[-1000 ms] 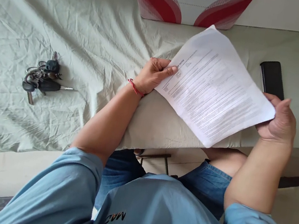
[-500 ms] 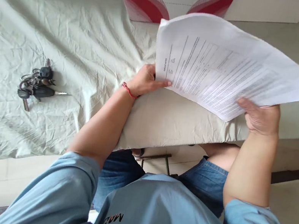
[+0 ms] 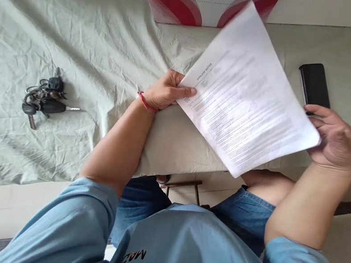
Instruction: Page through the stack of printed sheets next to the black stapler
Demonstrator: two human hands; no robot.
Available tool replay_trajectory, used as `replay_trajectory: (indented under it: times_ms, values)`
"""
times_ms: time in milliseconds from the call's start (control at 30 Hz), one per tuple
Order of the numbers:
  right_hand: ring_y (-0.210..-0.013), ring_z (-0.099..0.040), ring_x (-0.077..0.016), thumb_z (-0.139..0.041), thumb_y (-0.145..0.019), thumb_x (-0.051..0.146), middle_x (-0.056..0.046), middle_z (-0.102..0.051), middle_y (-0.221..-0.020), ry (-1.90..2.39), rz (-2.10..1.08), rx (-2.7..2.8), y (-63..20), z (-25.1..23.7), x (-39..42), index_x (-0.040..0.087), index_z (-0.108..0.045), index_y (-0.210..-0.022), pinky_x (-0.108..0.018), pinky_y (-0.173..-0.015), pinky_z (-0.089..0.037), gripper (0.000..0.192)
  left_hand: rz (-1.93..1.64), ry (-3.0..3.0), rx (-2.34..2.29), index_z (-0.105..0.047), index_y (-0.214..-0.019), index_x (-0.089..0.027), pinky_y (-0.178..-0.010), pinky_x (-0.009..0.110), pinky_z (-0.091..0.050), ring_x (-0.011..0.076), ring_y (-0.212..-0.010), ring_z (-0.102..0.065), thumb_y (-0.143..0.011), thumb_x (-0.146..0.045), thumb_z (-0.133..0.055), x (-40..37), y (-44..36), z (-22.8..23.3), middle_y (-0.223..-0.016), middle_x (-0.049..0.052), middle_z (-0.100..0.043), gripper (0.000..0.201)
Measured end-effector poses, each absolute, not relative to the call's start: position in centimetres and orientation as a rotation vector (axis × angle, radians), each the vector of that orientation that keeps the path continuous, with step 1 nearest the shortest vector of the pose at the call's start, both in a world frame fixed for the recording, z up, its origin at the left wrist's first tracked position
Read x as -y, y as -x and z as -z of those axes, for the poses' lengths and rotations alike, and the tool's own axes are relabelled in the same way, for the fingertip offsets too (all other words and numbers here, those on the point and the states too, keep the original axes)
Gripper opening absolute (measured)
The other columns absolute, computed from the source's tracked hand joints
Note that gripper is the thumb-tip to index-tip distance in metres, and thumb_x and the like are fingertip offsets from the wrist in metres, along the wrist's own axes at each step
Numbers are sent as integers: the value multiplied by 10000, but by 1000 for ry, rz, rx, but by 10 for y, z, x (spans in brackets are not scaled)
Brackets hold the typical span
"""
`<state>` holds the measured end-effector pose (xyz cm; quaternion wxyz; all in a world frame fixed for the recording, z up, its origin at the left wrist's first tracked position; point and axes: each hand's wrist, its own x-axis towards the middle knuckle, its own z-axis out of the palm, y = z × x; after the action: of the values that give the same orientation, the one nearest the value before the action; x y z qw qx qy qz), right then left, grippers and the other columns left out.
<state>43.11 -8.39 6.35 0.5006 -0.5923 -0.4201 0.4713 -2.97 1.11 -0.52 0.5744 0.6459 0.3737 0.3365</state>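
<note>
1. At the left of the frame, a bunch of metal keys with black plastic heads (image 3: 47, 100) lies on the wrinkled pale green cloth (image 3: 76, 41), well apart from both hands.
2. Near the centre, the bare left hand (image 3: 169, 89), with a red string bracelet (image 3: 146, 101) on its wrist, is closed on the paper's left corner, thumb on top. If this pinch becomes loose, the corner could slip out.
3. At the top centre stands a white and red printed box (image 3: 204, 14). The white printed paper (image 3: 245, 103) is held tilted right of centre, its top corner overlapping this box in view; a strong bend could crease it.
4. At the upper right lies a black rectangular phone (image 3: 316, 85); a careless finger could push it.
5. At the right, the bare right hand (image 3: 335, 139) has bent fingers at the paper's right corner; I cannot tell whether they pinch it.
</note>
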Motion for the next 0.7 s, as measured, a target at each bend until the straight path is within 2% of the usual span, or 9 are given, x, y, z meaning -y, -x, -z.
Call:
replay_trajectory:
  times_ms: [33, 67, 200, 300, 400, 467, 533, 600, 700]
  values:
    - [-730, -768, -301, -1058, -132, 854, -132, -834, -815, 1442, -1161, 1001, -434, -65, 83, 248, -917, -1003, -458, -638, -598, 1070, -740, -1497, -853, -700, -854, -191, -546, 297, -556, 161, -655, -653, -882, -724, -915, -10, 30, 2, -668, 14, -633, 575]
    - [-780, -792, -313, -1071, -164, 843, -153, -855, -870, 1455, -1191, 1016, -434, -67, 83, 247, -925, -1033, -455, -659, -607, 1063, -691, -1481, -829, -717, -892, -172, -588, 300, -588, 169, -698, -675, -882, -703, -927, -9, 30, -1, -693, 22, -673, 571]
    - [-1039, -829, -274, -1134, -533, 649, -149, -891, -1128, 1508, -1348, 1248, -411, -67, 87, 264, -926, -1197, -376, -832, -656, 795, -551, -1498, -782, -776, -959, -120, -678, 317, -647, 194, -770, -732, -905, -601, -928, -6, 28, -13, -790, 63, -790, 507]
    - [-1017, -811, -208, -1103, -652, 592, -55, -884, -1101, 1480, -1349, 1371, -388, -62, 85, 309, -911, -1210, -329, -856, -670, 654, -475, -1570, -812, -822, -896, -125, -638, 323, -632, 200, -721, -741, -892, -521, -909, -6, 26, -17, -803, 70, -816, 405]
    - [-933, -803, -192, -1108, -629, 607, 21, -847, -960, 1394, -1277, 1402, -364, -54, 79, 338, -897, -1176, -333, -845, -671, 645, -405, -1628, -823, -847, -859, -145, -621, 313, -616, 199, -692, -744, -872, -461, -889, -7, 25, -21, -802, 58, -827, 319]
    - [-867, -780, -195, -1080, -671, 648, 36, -807, -880, 1361, -1204, 1431, -348, -50, 76, 335, -886, -1097, -343, -799, -658, 563, -358, -1643, -807, -865, -870, -164, -632, 307, -621, 202, -704, -760, -858, -446, -882, -7, 24, -24, -822, 48, -842, 283]
    - [-789, -723, -191, -1010, -783, 672, 39, -725, -766, 1404, -1061, 1463, -334, -45, 75, 305, -836, -893, -334, -709, -616, 420, -321, -1654, -791, -869, -864, -177, -635, 301, -619, 202, -706, -766, -845, -457, -885, -6, 22, -27, -825, 40, -846, 281]
    - [-685, -628, -175, -966, -843, 664, 42, -579, -629, 1469, -934, 1466, -326, -40, 74, 272, -714, -688, -314, -601, -531, 492, -330, -1669, -798, -857, -845, -178, -629, 293, -599, 194, -698, -751, -837, -483, -890, -5, 20, -29, -812, 36, -836, 307]
    - [-607, -526, -166, -990, -804, 645, 48, -455, -549, 1556, -927, 1399, -329, -36, 76, 259, -606, -594, -311, -522, -432, 584, -426, -1700, -839, -843, -860, -171, -615, 275, -529, 168, -708, -695, -857, -529, -870, -3, 17, -30, -800, 35, -804, 359]
